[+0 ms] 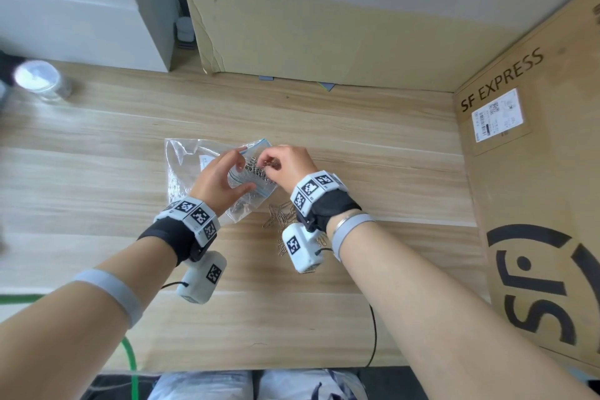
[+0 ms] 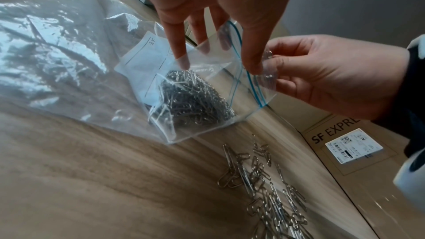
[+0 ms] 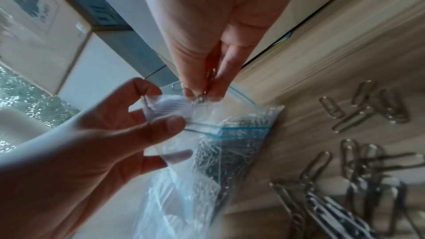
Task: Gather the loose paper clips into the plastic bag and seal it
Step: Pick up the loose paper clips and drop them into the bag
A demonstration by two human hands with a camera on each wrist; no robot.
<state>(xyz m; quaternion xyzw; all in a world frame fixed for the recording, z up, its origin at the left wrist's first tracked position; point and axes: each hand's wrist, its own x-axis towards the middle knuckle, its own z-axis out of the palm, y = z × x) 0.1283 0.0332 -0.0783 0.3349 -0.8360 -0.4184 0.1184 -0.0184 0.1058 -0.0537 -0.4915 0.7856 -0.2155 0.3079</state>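
A small clear zip bag (image 1: 242, 209) with blue seal lines lies mid-table and holds a dense heap of paper clips (image 2: 190, 104). My left hand (image 1: 224, 177) pinches the bag's rim (image 3: 207, 128) between thumb and fingers, holding its mouth open. My right hand (image 1: 285, 161) is at the mouth, and its thumb and fingers pinch a few paper clips (image 3: 208, 86) over the opening. Several loose paper clips (image 1: 281, 217) lie on the table just in front of the bag, partly hidden under my right wrist. The same loose clips (image 2: 260, 179) are spread on the wood in the left wrist view.
A larger crinkled clear plastic sheet (image 1: 181, 166) lies under and left of the bag. An SF Express cardboard box (image 1: 535, 172) stands along the right, and cardboard (image 1: 324, 36) stands at the back. A lidded jar (image 1: 42, 79) is at the far left. A black cable (image 1: 373, 334) crosses the near edge.
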